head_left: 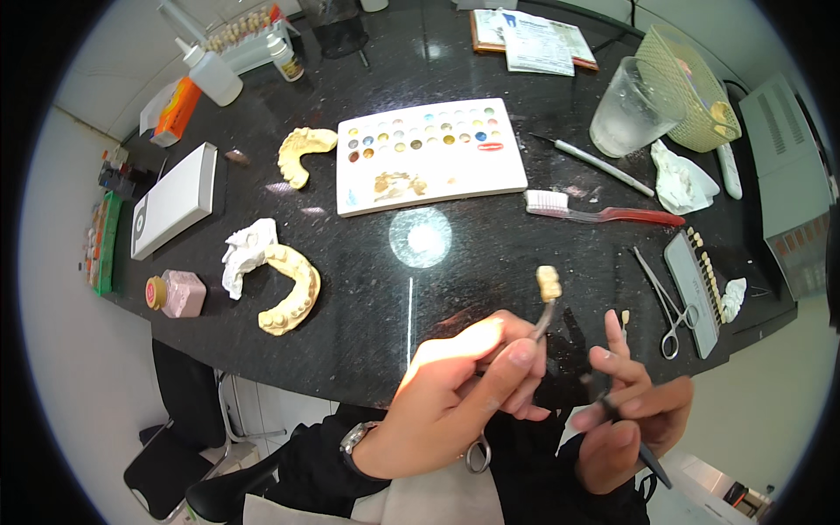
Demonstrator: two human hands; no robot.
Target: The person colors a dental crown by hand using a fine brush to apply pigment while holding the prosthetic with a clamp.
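My left hand point(459, 394) is closed on a curved metal clamp point(547, 316) with scissor-like rings, gripping small tooth crowns point(549, 283) at its tip. To its right, my right hand point(639, 411) holds a dark slender tool point(654, 464), some fingers raised and slightly blurred. A small tooth-shade tab point(625, 318) lies just beyond those fingers. Ahead is a white palette point(430, 179) with rows of colour dots. A yellowish dental cast point(289, 293) sits beside crumpled tissue point(247, 249) at left, and a second cast point(297, 153) lies behind it.
The dark speckled worktop point(367, 350) also holds a pink jar point(182, 293), white box point(175, 201), bottles point(214, 79), brush pen point(604, 168), toothbrush point(604, 214), cup point(630, 109), basket point(682, 79), scissor clamp point(669, 319) and shade guide point(691, 289). A black chair point(171, 411) stands lower left.
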